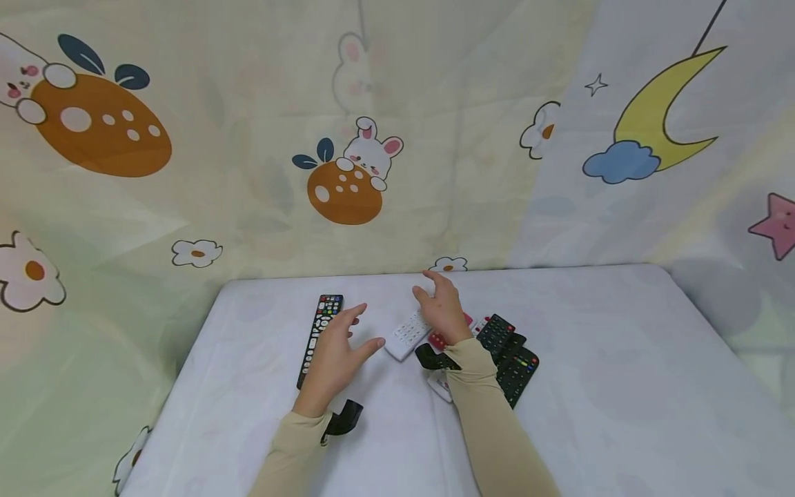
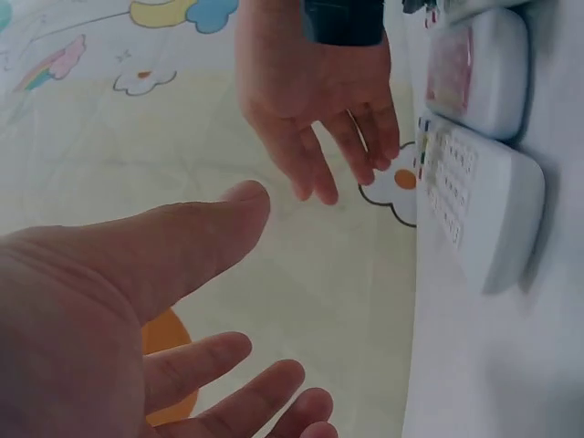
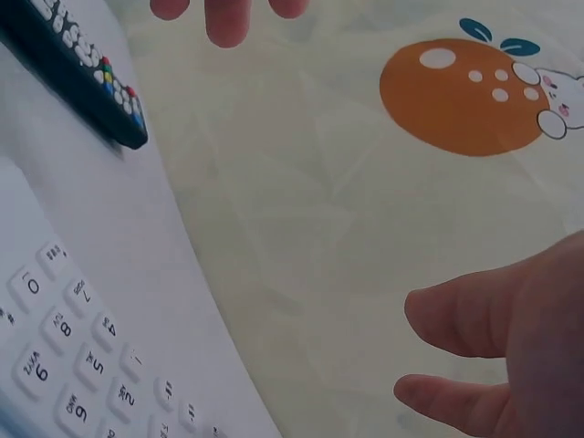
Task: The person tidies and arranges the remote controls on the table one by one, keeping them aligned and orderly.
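Note:
My left hand (image 1: 335, 359) hovers beside a long black remote control (image 1: 308, 355) with white and coloured buttons, its thumb and fingers spread apart and holding nothing. Over the inner edge of a group of remotes is my right hand (image 1: 444, 310), also empty, with thumb and index finger apart. A white remote control (image 1: 404, 338) lies on the table between the two hands; its number keys show large in the right wrist view. In the left wrist view, my left thumb and fingers (image 2: 196, 370) reach out below the right hand (image 2: 315, 82), with both hands raised above the tabletop.
Right of centre, a red remote (image 1: 437, 341), black remotes (image 1: 519, 373) and a white one (image 1: 438, 384) lie close together, partly hidden by the right arm. Both wrists carry black straps. Behind the white-covered table (image 1: 621, 386) hangs a patterned cloth (image 1: 248, 172).

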Available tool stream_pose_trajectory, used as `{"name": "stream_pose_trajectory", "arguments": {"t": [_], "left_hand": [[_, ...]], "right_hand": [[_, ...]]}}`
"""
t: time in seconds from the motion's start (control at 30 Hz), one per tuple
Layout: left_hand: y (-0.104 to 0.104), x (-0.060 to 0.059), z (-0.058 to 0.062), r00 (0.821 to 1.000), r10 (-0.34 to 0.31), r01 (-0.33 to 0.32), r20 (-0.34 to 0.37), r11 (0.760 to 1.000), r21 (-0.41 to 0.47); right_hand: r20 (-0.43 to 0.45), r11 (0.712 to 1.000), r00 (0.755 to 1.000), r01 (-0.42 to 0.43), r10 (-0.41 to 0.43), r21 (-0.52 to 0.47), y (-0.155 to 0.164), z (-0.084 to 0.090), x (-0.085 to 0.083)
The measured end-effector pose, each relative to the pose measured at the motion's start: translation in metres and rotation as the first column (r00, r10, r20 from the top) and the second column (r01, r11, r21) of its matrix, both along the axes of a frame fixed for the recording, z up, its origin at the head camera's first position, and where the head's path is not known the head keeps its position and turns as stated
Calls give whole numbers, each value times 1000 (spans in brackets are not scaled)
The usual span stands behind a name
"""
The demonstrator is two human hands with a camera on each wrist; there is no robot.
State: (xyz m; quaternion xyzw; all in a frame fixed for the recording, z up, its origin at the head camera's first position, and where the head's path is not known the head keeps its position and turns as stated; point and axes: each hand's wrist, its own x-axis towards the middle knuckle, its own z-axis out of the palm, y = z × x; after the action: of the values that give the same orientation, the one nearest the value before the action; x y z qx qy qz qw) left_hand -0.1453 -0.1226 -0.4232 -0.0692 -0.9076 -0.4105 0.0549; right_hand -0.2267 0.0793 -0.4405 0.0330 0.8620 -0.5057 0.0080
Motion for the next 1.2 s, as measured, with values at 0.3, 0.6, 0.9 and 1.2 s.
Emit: {"name": "stream_pose_trajectory", "arguments": {"t": [0.3,0.6,0.9,1.2], "left_hand": [[19,-6,-5,997,6,-7,73,1000,6],[26,-7,-20,989,15,-14,147,1000,-12],[27,-8,-31,986,1,2,167,1000,-16],[32,-11,-38,984,-23,29,176,999,-35]], "right_hand": [[49,999,998,44,-43,-18,12,-1,-3],[74,996,994,85,-87,19,16,-4,-3],[176,992,978,105,-115,66,16,-5,-4],[195,987,974,92,-117,133,20,-3,-4]]}}
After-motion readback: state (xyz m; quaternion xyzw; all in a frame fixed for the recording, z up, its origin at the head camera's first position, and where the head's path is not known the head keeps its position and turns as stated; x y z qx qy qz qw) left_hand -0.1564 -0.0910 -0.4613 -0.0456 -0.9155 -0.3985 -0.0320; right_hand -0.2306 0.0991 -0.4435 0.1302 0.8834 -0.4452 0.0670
